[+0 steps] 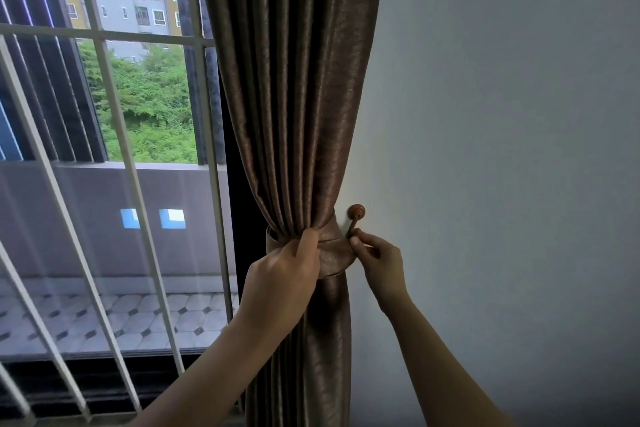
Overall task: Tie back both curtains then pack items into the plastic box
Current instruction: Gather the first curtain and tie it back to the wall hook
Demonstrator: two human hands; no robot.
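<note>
A brown curtain hangs gathered against the white wall, cinched at waist height by a matching fabric tieback. My left hand grips the gathered curtain and the tieback's left side, thumb over the band. My right hand pinches the tieback's end right under a wooden wall hook, fingers closed on it. The loop itself is hidden behind my fingertips. The plastic box is out of view.
A window with white bars fills the left side, with a tiled balcony and buildings outside. The plain white wall takes up the right side.
</note>
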